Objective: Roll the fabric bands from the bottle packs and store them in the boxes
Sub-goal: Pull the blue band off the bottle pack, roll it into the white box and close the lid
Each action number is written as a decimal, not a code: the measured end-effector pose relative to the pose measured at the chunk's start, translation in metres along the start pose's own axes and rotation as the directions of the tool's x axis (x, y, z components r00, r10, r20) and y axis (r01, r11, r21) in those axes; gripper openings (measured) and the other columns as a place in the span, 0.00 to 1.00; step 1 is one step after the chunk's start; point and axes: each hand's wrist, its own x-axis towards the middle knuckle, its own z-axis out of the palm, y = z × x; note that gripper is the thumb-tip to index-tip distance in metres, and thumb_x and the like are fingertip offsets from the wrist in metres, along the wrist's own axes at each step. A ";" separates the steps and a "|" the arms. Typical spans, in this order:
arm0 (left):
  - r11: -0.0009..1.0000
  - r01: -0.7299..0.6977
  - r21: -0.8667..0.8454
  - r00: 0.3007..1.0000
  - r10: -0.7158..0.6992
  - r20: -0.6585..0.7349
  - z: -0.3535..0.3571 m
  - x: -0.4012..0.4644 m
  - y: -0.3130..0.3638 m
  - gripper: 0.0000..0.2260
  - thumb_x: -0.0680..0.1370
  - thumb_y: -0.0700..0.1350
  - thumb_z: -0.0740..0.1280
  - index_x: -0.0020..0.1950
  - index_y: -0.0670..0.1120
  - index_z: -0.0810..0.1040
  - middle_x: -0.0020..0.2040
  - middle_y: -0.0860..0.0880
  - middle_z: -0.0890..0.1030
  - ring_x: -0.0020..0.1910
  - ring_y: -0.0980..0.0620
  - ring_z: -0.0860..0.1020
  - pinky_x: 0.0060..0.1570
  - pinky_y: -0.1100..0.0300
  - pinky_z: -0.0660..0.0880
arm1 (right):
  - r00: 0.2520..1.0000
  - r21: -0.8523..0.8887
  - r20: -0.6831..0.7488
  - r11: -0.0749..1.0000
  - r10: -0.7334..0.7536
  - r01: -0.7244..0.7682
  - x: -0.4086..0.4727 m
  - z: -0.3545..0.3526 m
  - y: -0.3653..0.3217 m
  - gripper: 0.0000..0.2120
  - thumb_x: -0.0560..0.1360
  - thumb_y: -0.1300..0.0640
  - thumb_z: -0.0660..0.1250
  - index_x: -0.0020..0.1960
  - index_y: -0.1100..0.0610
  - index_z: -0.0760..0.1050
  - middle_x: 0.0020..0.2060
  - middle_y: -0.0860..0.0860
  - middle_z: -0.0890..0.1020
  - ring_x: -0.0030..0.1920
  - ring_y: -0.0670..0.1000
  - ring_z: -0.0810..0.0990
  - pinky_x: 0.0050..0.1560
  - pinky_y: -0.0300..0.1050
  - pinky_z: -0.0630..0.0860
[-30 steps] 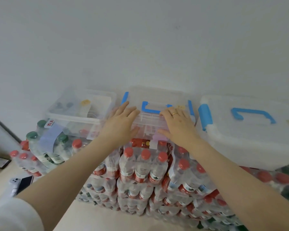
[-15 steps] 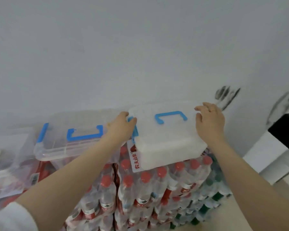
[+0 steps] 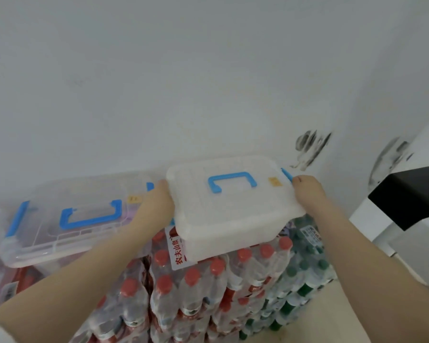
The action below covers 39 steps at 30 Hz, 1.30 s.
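Two hands on one white box (image 3: 233,209), one at each short side. Left hand (image 3: 156,206) pressed against the left edge, fingers tucked out of sight behind the lid rim, so cannot tell how they curl. Right hand (image 3: 307,194) wrapped round the right edge, next to a blue latch (image 3: 287,175). Lid on, blue handle (image 3: 232,182) lying flat on top, small yellow sticker (image 3: 274,182) beside it. Sitting on top of the bottle packs (image 3: 196,288) with red caps, front corner hanging a little over a red and white label (image 3: 176,246). Just to the left, a clear box (image 3: 67,224) with its own blue handle, close beside the left hand, little room between the two boxes. Green-cap bottle packs (image 3: 305,273) stacked to the right, under the right arm. Behind everything, a white wall (image 3: 208,82) close to the back edges of both boxes, with dark smudges (image 3: 310,147) near the corner. Far right, a black slanted block (image 3: 409,194) on something white. Open space above the boxes. No fabric bands clearly in view.
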 end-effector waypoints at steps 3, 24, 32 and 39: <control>0.994 -0.106 -0.022 0.993 0.107 0.045 0.010 -0.003 -0.008 0.19 0.77 0.30 0.51 0.67 0.38 0.66 0.60 0.39 0.73 0.52 0.45 0.73 0.43 0.67 0.67 | 0.999 -0.035 0.034 0.999 0.031 -0.030 0.007 -0.003 0.012 0.15 0.80 0.63 0.49 0.50 0.68 0.73 0.46 0.62 0.76 0.45 0.58 0.74 0.42 0.45 0.68; 0.823 -0.569 0.001 0.820 0.567 -0.073 -0.004 -0.025 -0.018 0.31 0.69 0.67 0.52 0.61 0.47 0.73 0.51 0.56 0.71 0.48 0.59 0.70 0.40 0.75 0.63 | 0.297 -0.443 0.047 0.247 -0.954 0.862 -0.081 0.044 -0.019 0.18 0.70 0.44 0.64 0.52 0.57 0.74 0.46 0.53 0.80 0.42 0.54 0.79 0.39 0.45 0.78; 0.818 -0.574 -0.033 0.819 0.574 -0.018 0.002 -0.028 -0.032 0.48 0.59 0.72 0.61 0.73 0.50 0.56 0.75 0.56 0.50 0.73 0.51 0.56 0.68 0.55 0.59 | 0.278 -0.454 -0.102 0.294 -0.955 0.841 -0.081 0.049 -0.022 0.16 0.71 0.46 0.62 0.45 0.56 0.81 0.43 0.51 0.83 0.40 0.53 0.81 0.33 0.40 0.77; 0.880 -0.438 -0.182 0.899 0.424 -0.114 0.018 -0.028 -0.035 0.48 0.63 0.53 0.77 0.74 0.47 0.52 0.75 0.50 0.54 0.70 0.55 0.58 0.68 0.58 0.59 | 0.462 -0.144 -0.114 0.474 -0.880 0.869 -0.069 0.040 -0.023 0.16 0.73 0.45 0.61 0.50 0.55 0.78 0.45 0.50 0.78 0.45 0.47 0.68 0.44 0.42 0.69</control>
